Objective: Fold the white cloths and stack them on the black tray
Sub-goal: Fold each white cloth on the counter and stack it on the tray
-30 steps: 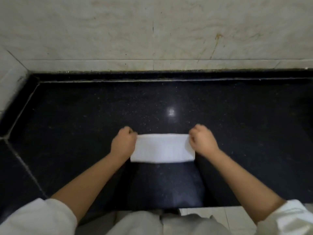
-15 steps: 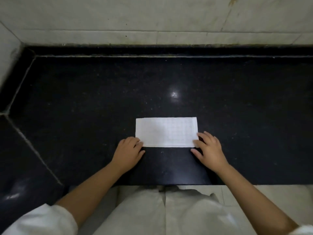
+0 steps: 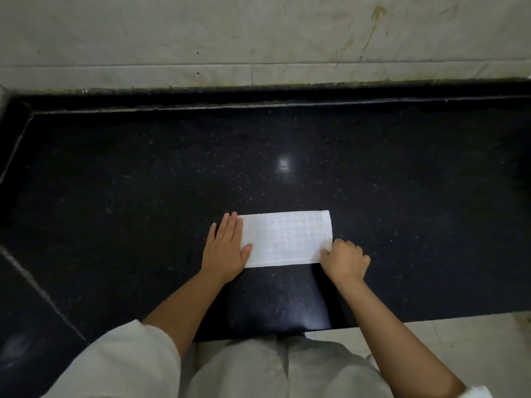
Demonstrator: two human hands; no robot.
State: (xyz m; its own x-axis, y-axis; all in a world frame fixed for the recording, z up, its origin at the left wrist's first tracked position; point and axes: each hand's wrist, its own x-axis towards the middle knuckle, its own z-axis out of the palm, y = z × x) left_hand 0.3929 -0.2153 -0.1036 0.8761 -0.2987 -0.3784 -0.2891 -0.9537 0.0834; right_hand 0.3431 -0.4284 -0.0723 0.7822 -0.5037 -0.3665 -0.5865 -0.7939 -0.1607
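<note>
A black, shiny worktop (image 3: 143, 182) with tiny pale specks fills most of the view, and a small bright spot of light (image 3: 284, 164) shines on it. One white cloth (image 3: 287, 239) lies flat on the worktop, near the front edge and a little right of the middle. It is folded into a long strip with faint squares on it.

The left hand (image 3: 225, 251) lies flat on the left end of the cloth. Its fingers are straight and close together, pointing away from the person, and its thumb rests on the cloth. This grip is wide open and holds nothing; it only presses down.

The right hand (image 3: 344, 261) is at the near right corner of the cloth. Its fingers are curled, and its grip pinches that corner.

Both arms are bare up to white sleeves (image 3: 129, 366). Pale clothes show at the bottom, and a light tiled floor (image 3: 459, 340) shows past the front edge of the worktop. Behind the worktop stands a pale stone wall (image 3: 258, 33) with a brown stain (image 3: 375, 21) near the top right.
</note>
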